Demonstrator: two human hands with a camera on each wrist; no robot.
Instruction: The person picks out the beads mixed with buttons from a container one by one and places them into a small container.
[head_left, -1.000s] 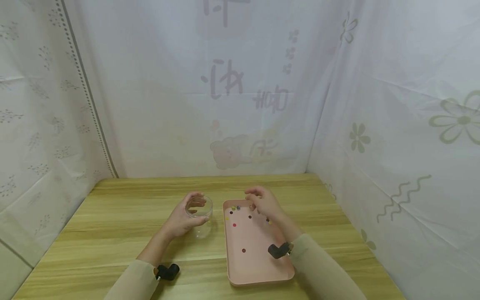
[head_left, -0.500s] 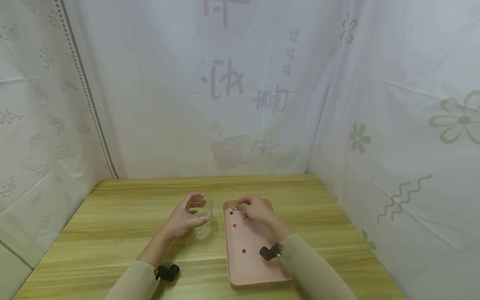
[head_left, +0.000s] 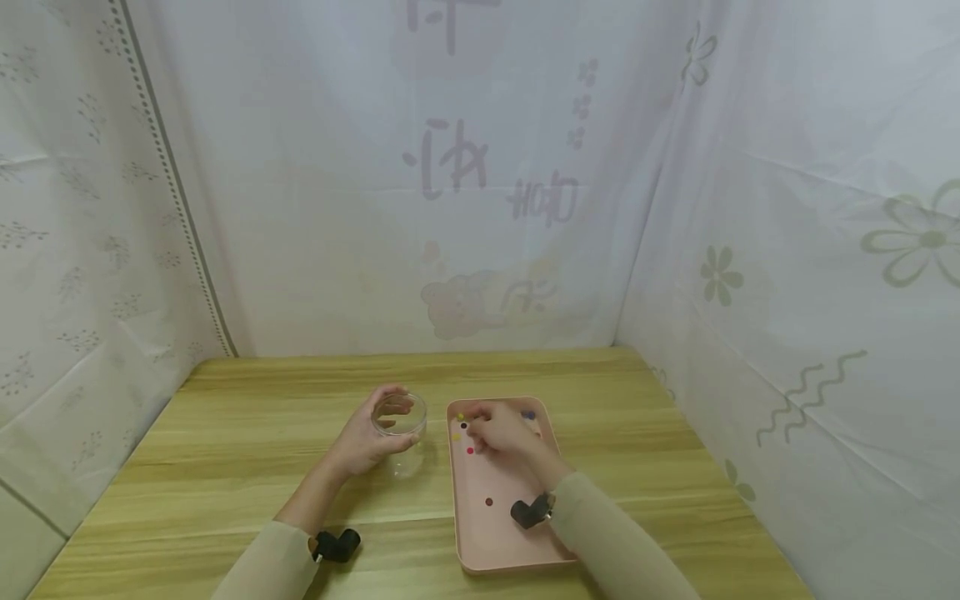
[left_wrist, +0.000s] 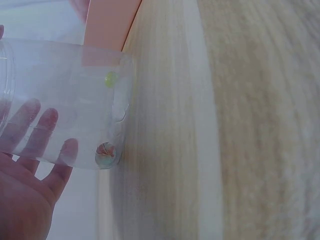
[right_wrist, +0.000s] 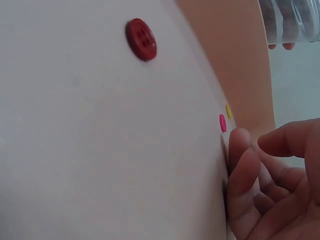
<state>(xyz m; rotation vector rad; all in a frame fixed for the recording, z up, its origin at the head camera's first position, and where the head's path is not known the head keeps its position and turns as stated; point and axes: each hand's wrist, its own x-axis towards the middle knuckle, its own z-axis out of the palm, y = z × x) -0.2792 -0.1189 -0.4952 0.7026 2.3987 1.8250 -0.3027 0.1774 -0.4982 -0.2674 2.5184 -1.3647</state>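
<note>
My left hand (head_left: 369,437) grips a clear plastic jar (left_wrist: 75,95), upright and open-topped, left of the pink tray (head_left: 517,533). A yellow-green marble (left_wrist: 110,79) and a clear marble with a reddish swirl (left_wrist: 105,154) lie at the jar's bottom. My right hand (head_left: 504,429) reaches low into the tray's far left part, fingers bent, with nothing visible between thumb and fingers in the right wrist view. Around its fingertips are a yellow-green marble (head_left: 461,416), a black button (head_left: 463,426), a yellow button (head_left: 456,437) and a pink button (right_wrist: 223,123).
A dark red four-hole button (right_wrist: 141,39) lies nearer the tray's front. Dark blue pieces (head_left: 528,414) sit in the far right corner, partly beside my hand. The wooden table (head_left: 262,417) is enclosed by white patterned curtains (head_left: 337,208) at the back and sides.
My right hand has moved left across the tray, from its far right part to the marbles and buttons at far left, and lower. The left hand and jar have stayed still.
</note>
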